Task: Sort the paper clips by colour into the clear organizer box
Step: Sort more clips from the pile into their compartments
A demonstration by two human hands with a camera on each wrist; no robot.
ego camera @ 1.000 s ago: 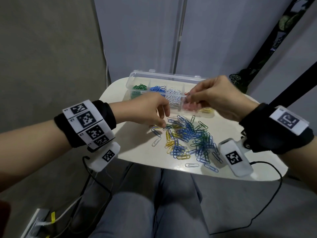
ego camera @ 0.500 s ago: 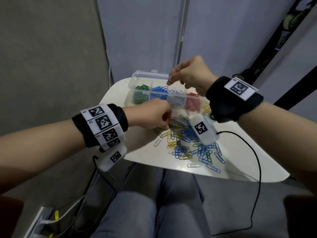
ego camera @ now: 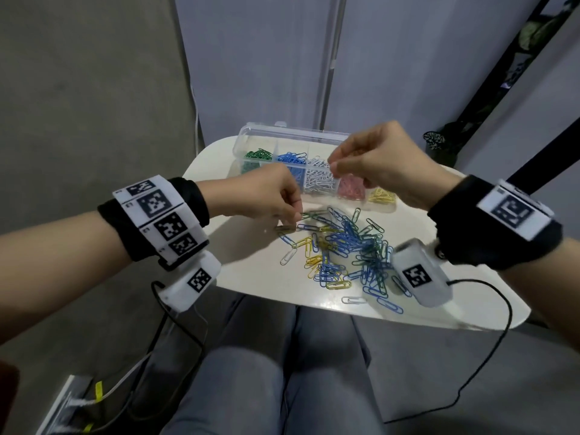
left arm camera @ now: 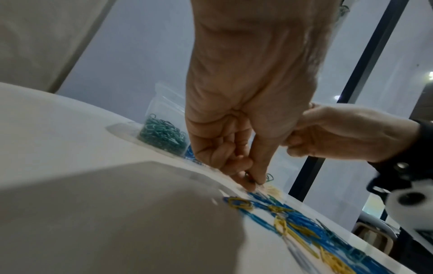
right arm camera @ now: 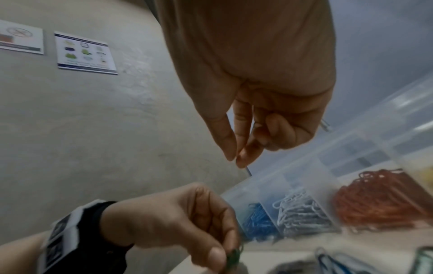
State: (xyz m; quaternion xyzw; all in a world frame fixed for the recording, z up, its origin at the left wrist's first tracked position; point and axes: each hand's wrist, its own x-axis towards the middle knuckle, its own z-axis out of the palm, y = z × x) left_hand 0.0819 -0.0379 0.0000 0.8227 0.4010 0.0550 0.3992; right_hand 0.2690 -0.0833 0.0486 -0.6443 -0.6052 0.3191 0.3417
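The clear organizer box (ego camera: 282, 130) stands at the table's far edge, with green, blue, white, red and yellow clips in separate compartments from left to right. Loose paper clips (ego camera: 345, 246), blue, green, yellow and white, lie heaped mid-table. My left hand (ego camera: 295, 215) is at the heap's left edge, thumb and forefinger pinching a green clip (left arm camera: 250, 178) just off the table. My right hand (ego camera: 331, 163) hovers over the white compartment (right arm camera: 297, 213). Its thumb and forefinger pinch a thin clip (right arm camera: 248, 171) whose colour I cannot make out.
The small white table (ego camera: 244, 277) has rounded edges, and my grey-trousered legs (ego camera: 282, 387) are under its near side. A black cable (ego camera: 489, 356) hangs from the right wrist camera. A power strip (ego camera: 66, 403) lies on the floor at lower left. A dark stand (ego camera: 489, 98) leans at the right.
My right hand went from the red compartment left to the blue and white ones, then drew back a little to the right. My left hand stayed at the heap's edge and pinched a green clip.
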